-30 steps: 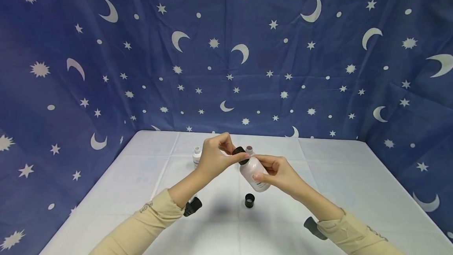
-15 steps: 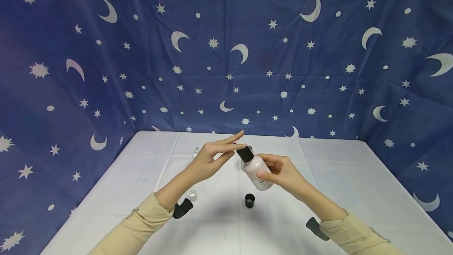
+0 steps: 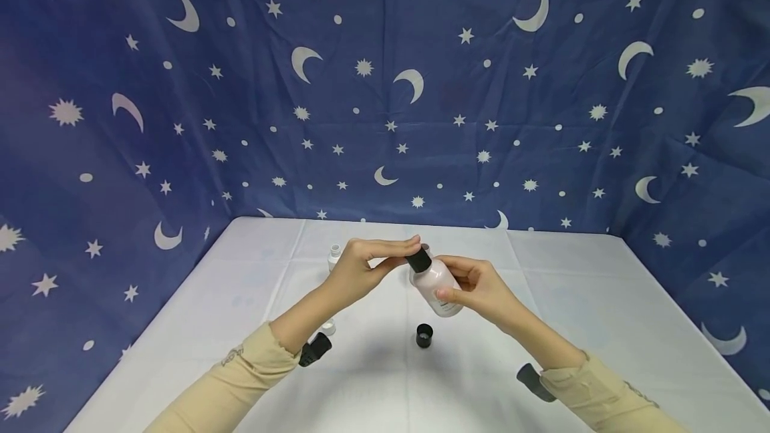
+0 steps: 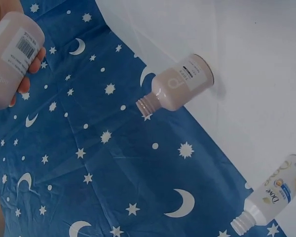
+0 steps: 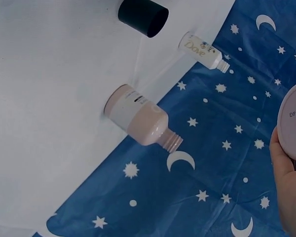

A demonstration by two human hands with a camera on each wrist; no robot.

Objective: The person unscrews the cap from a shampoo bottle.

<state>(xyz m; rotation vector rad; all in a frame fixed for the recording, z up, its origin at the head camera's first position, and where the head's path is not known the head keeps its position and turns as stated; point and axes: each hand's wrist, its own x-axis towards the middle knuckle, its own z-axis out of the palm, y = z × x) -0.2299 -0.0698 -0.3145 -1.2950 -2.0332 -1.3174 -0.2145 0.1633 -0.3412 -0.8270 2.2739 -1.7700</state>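
In the head view my right hand [image 3: 481,289] grips a pale pink bottle [image 3: 434,289] around its body, tilted with its top toward the left and held above the table. A black cap [image 3: 419,260] sits on that bottle's neck. My left hand [image 3: 361,269] reaches over from the left, its straight fingers lying together with the tips against the cap's top. Left wrist view: the held bottle's labelled side [image 4: 15,54] shows, with fingertips wrapped behind it. A second pink bottle [image 4: 180,84], uncapped, stands on the table behind the hands, mostly hidden in the head view.
A white Dove bottle [image 4: 274,192] without a cap stands back left. On the white table [image 3: 571,286], a loose black cap [image 3: 424,335] lies in front of the hands, and a white cap [image 3: 328,327] sits beside the left forearm. Star-patterned blue cloth [image 3: 385,85] walls the back and sides.
A second ago my left hand pinched the black cap; it then let go and spread its fingers. Now those fingers are together on the cap's top. The right hand keeps its grip.
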